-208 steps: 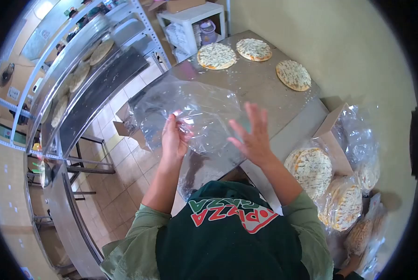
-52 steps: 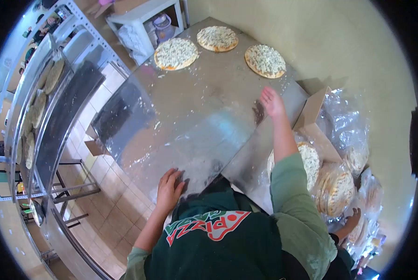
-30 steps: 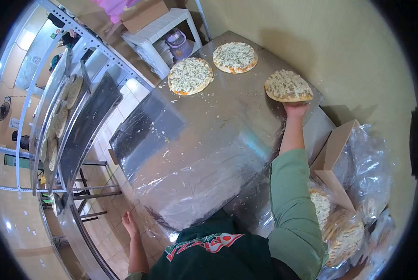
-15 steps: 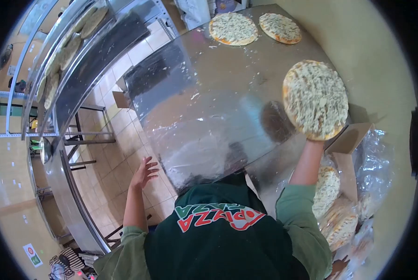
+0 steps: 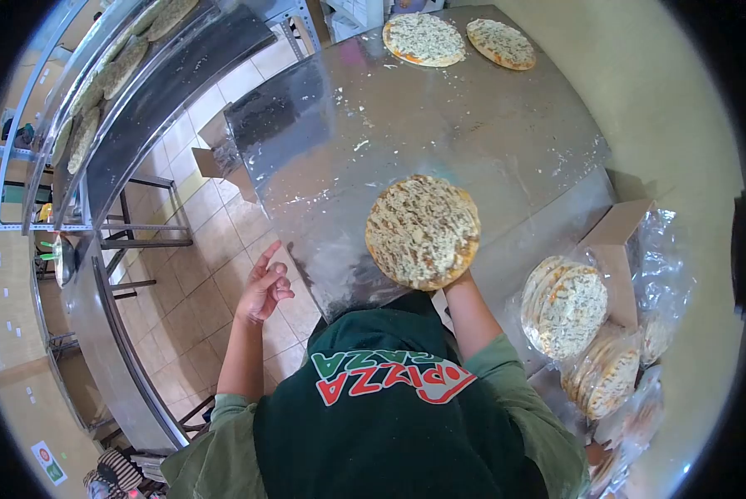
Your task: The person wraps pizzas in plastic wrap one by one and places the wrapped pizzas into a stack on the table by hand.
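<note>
A round pizza with white and brown topping (image 5: 423, 232) rests on my right hand (image 5: 458, 283), which holds it from below near the table's front edge; most of the fingers are hidden under the crust. To the left of the metal table (image 5: 439, 125), my left hand (image 5: 266, 289) is raised over the floor, empty, with its fingers apart and partly curled. Two more topped pizzas, one on the left (image 5: 423, 39) and one on the right (image 5: 501, 44), lie flat at the table's far end.
Bagged stacks of pizzas (image 5: 565, 308) stand at the right beside an open cardboard box (image 5: 618, 258) and clear plastic bags (image 5: 662, 266). A co-worker's hand (image 5: 596, 454) shows at lower right. On the left is a rack (image 5: 173, 100) with flat crusts (image 5: 123, 68).
My right hand has lifted the third pizza off the table's right side and brought it left and closer to my body. My left hand has come up beside the table's left edge.
</note>
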The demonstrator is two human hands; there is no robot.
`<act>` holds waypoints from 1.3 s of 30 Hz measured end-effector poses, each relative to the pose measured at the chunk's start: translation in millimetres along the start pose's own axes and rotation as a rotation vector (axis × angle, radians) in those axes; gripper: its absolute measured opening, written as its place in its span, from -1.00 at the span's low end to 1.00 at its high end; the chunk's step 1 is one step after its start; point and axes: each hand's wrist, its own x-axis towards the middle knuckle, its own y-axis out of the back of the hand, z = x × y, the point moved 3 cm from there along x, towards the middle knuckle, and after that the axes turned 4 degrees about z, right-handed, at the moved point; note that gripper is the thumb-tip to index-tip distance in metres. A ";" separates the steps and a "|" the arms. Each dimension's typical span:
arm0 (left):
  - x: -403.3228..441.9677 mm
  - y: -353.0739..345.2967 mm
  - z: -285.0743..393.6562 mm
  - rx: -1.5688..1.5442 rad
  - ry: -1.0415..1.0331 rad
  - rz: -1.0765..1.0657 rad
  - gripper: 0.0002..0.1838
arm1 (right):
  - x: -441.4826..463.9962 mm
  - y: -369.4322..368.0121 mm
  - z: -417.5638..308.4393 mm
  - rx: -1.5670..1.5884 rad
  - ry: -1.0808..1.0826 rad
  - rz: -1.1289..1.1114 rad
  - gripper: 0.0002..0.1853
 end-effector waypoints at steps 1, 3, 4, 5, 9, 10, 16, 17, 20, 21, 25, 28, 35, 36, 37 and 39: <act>-2.3 -12.7 5.4 0.008 -0.022 -0.007 -0.32 | 0.6 -0.9 0.2 0.001 0.003 -0.002 -0.36; -6.2 -42.1 15.1 0.025 -0.067 -0.023 -0.26 | 0.6 -4.2 -4.1 -0.010 0.011 0.037 -0.36; -7.8 -56.3 17.6 0.009 -0.073 -0.060 -0.24 | -0.9 -8.9 -9.9 -0.023 0.020 0.082 -0.36; -9.8 -69.9 19.7 -0.006 -0.078 -0.096 -0.23 | -6.0 -13.1 -17.5 -0.052 0.022 0.167 -0.35; -10.3 -141.7 21.0 -0.001 -0.122 -0.330 -0.20 | -29.7 -18.8 -63.6 -0.294 0.128 0.458 -0.28; -7.3 -163.2 16.1 0.066 -0.114 -0.354 -0.19 | -39.3 -16.6 -80.6 -0.456 0.227 0.506 -0.30; 47.8 -265.4 -68.3 0.482 0.006 -0.367 -0.11 | -103.8 -57.1 -177.9 -1.216 0.595 0.511 -0.51; 63.3 -268.7 -85.4 0.548 -0.007 -0.348 -0.10 | -112.5 -64.5 -190.0 -1.292 0.606 0.517 -0.53; 99.1 -277.3 -120.0 0.792 -0.031 -0.272 -0.05 | -127.1 -88.4 -213.2 -1.897 0.665 0.612 -0.49; 101.1 -284.0 -121.9 0.855 -0.018 -0.268 -0.07 | -124.6 -86.4 -217.8 -1.995 0.636 0.582 -0.48; 131.7 -307.2 -118.4 1.285 -0.463 -0.363 -0.18 | -95.2 -63.8 -233.1 -2.282 0.252 0.571 -0.45; 177.7 -356.1 -100.5 1.476 -1.130 -0.285 -0.35 | -77.6 -46.8 -229.8 -2.280 -0.095 0.599 -0.42; 283.3 -404.0 -100.4 1.396 -0.306 -0.609 -0.73 | -75.1 0.7 -240.5 -2.130 0.002 0.540 -0.67; 286.1 -405.3 -101.6 1.268 -0.214 -0.620 -0.73 | -77.8 -3.1 -240.7 -2.141 0.006 0.548 -0.73; 287.2 -404.8 -102.2 1.228 -0.226 -0.592 -0.74 | -80.2 -9.0 -241.1 -2.153 0.012 0.555 -0.79; 287.6 -404.2 -102.8 1.145 -0.256 -0.536 -0.74 | -80.8 -18.5 -242.2 -2.186 0.043 0.578 -0.85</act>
